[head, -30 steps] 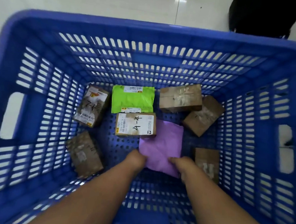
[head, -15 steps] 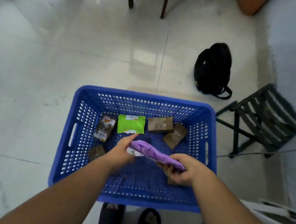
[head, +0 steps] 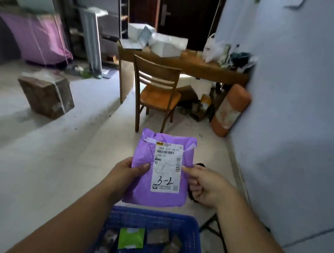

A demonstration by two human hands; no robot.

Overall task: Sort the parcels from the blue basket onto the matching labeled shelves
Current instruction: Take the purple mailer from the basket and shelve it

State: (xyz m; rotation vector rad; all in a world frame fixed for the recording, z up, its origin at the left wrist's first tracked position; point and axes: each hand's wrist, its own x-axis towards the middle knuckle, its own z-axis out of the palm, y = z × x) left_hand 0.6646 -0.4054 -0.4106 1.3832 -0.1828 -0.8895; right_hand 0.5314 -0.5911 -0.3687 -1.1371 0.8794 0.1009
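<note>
— Both hands on it? Where is the parcel now?

— Yes. I hold the purple mailer bag [head: 160, 169] up in front of me, above the far rim of the blue basket [head: 152, 214]. My left hand [head: 128, 174] grips its left edge, thumb on the front; my right hand [head: 205, 185] pinches the right edge beside the white shipping label [head: 167, 168].

— Which way does it lie?

— Long axis pointing away from me, label facing up, "3-2" handwritten on it. Each hand is equally near; it sits between them.

— And the shelf?

— I can't see any labeled shelf here. Ahead stand a wooden chair [head: 156, 94] and a cluttered wooden desk [head: 186, 66], a cardboard box [head: 45, 96] on the floor to the left, the wall close on my right. I judge I must turn away from these.

— What's left in the basket?

— A green mailer [head: 131, 238] and some brown boxes [head: 157, 236].
</note>
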